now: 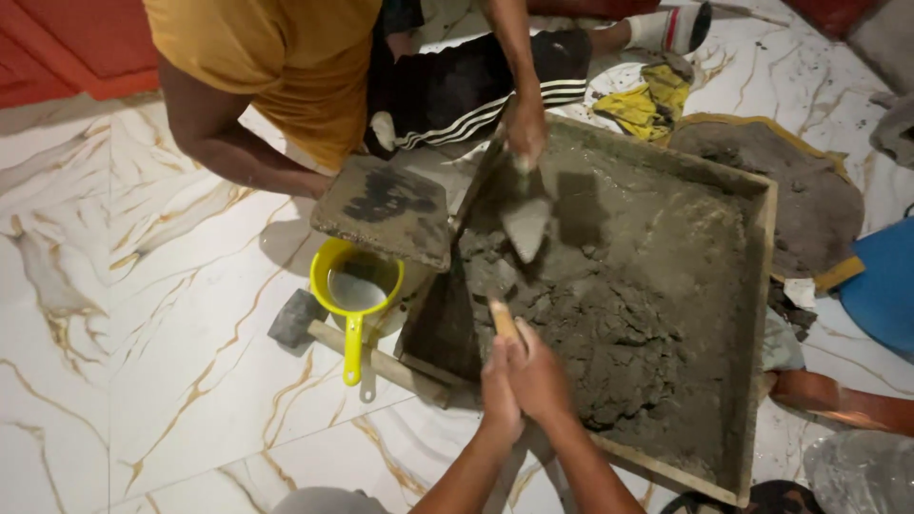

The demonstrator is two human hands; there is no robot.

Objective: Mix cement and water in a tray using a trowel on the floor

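White marble-patterned floor tiles (143, 362) with gold veins fill the left side, and a red surface (67, 48) shows at the far upper left, cut off by the frame. A small grey block (293, 318) lies on the floor, touching a wooden stick (381, 362). Just beside it, a yellow scoop (354, 290) rests on a pale container, its contents hard to make out. Above the scoop a co-worker in a yellow shirt (286, 57) holds a flat mortar-smeared board (386, 209); the hand under it is hidden. That person's other hand (525, 128) grips a trowel (526, 227) whose blade dips into the mix.

The left hand (500, 385) and the right hand (538, 376) are pressed together, both wrapped in a closed grip around a wooden handle (501, 319); the tool's head is buried in the wet grey mortar (609, 333). The mortar is heaped in a square wooden-framed tray (766, 286) on the floor, piled towards the near side. Beyond the tray lies a yellow cloth (647, 105), then a round mortar-covered pan (809, 200). A blue object (885, 286) is cut off at the right edge.
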